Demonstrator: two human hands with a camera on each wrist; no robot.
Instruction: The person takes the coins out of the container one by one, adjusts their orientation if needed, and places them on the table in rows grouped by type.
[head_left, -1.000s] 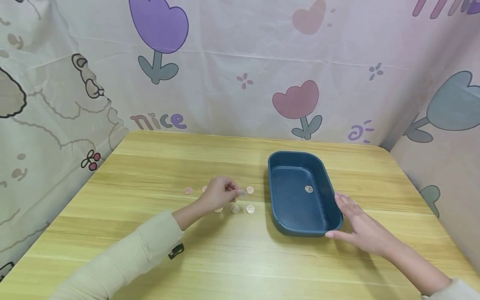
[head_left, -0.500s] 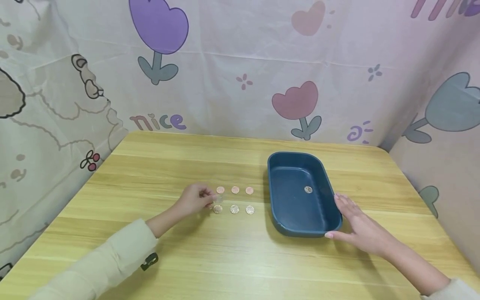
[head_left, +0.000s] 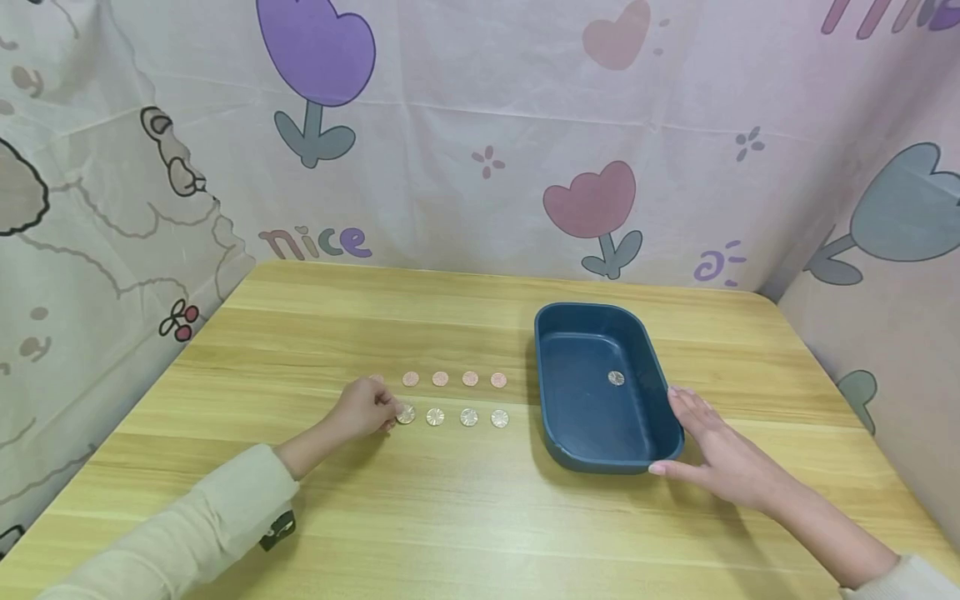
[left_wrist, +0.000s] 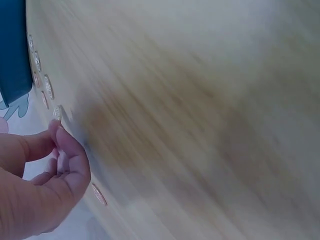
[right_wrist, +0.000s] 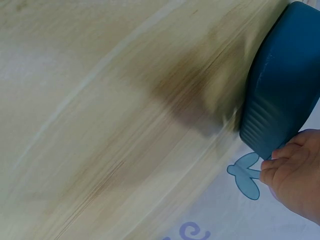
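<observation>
My left hand (head_left: 365, 407) pinches a silvery coin (head_left: 406, 413) between thumb and index finger, at the left end of the near row of coins. In the left wrist view, that coin (left_wrist: 57, 113) stands at the tips of the finger and thumb. Several silvery coins (head_left: 468, 417) continue the row to the right. Behind them lies a row of several pinkish coins (head_left: 440, 379), the leftmost partly hidden by the left hand. My right hand (head_left: 720, 454) rests with extended fingers against the right side and near corner of a dark blue tray (head_left: 551, 429).
One coin (head_left: 616, 378) lies inside the tray. Everything stands on a wooden table (head_left: 450, 525). A patterned cloth (head_left: 450, 125) hangs behind the table and along its sides.
My left hand has moved left from the right end of the rows, carrying a coin to the near row's left end. The right hand and tray have stayed in place.
</observation>
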